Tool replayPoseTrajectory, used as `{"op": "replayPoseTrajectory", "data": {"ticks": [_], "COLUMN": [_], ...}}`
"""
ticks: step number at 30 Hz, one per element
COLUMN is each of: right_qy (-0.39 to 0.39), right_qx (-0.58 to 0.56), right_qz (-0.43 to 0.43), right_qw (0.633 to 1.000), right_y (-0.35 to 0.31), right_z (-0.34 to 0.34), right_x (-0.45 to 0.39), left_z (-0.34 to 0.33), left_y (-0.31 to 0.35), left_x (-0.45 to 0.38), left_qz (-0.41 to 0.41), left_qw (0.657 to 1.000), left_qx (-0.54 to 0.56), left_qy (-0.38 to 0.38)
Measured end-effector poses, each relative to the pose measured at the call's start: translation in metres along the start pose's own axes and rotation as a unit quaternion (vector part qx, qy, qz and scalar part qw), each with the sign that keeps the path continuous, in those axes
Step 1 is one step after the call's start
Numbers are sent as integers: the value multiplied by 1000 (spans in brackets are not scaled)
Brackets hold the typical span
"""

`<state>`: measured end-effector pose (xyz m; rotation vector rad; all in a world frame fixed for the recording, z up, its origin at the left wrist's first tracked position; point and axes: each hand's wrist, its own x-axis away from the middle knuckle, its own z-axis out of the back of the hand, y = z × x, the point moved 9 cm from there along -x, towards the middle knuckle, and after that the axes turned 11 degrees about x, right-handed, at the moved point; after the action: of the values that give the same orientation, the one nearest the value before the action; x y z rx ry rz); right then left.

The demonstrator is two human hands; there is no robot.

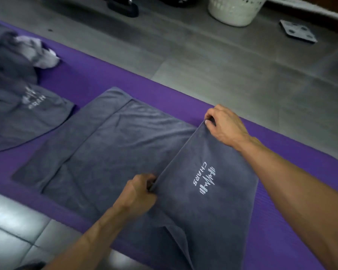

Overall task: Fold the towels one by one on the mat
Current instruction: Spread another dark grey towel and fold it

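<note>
A grey towel (109, 145) with a white "CHARS" logo lies spread on the purple mat (90, 80). Its right end is lifted and turned over toward the left, logo side up. My left hand (140, 193) pinches the near corner of that turned edge. At the far corner of the same edge, my right hand (223, 126) pinches the cloth. Between the two hands the edge runs taut. The towel's near part hangs over the mat's front edge.
A heap of grey towels (23, 106) and a white cloth (39, 53) sit on the mat at the left. On the grey tiled floor beyond stand a white perforated basket (234, 10) and a flat scale (298, 31). Dark objects sit at the top.
</note>
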<state>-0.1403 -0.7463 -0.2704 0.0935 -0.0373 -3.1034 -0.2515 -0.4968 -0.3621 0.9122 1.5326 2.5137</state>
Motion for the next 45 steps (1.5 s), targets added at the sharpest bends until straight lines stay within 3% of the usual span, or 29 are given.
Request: {"op": "replayPoseTrajectory", "data": {"ticks": [6, 13, 20, 23, 25, 28, 30, 32, 33, 35, 38, 39, 42, 45], "right_qy": [-9, -26, -8, -17, -43, -88, -85, -28, 14, 38, -65, -79, -98, -136], "right_qx": [10, 28, 2, 5, 12, 12, -66, -159, -169, -131, -36, -12, 12, 25], "right_qz": [58, 75, 126, 137, 136, 113, 52, 11, 27, 127, 258, 232, 16, -25], "right_qw": [998, 996, 992, 990, 990, 990, 993, 987, 985, 982, 963, 969, 995, 990], "right_y": [-79, -147, -250, -287, -303, -313, -305, -300, -303, -326, -337, -318, -236, -218], "right_z": [-16, -35, -37, -53, -76, -112, -117, -106, -100, -101, -138, -147, -157, -153], "right_x": [-77, -157, -216, -232, -237, -235, -233, -217, -201, -161, -122, -134, -185, -195], "left_z": [87, 177, 270, 295, 301, 296, 291, 273, 261, 237, 217, 215, 214, 216], "left_y": [-51, -57, -94, -113, -130, -143, -127, -95, -84, -82, -113, -122, -127, -123], "left_x": [-13, -12, -11, -7, -7, -11, -16, -22, -27, -40, -56, -59, -62, -63], "left_qz": [32, -54, -22, -15, 2, 31, -18, -126, -165, -165, -94, -87, -92, -81], "left_qw": [990, 986, 988, 981, 975, 943, 910, 889, 891, 914, 921, 915, 906, 905], "left_qx": [-103, -84, -61, -58, -101, -271, -361, -384, -368, -322, -347, -365, -389, -391], "left_qy": [93, 132, 141, 184, 197, 189, 201, 214, 210, 181, 153, 146, 138, 146]}}
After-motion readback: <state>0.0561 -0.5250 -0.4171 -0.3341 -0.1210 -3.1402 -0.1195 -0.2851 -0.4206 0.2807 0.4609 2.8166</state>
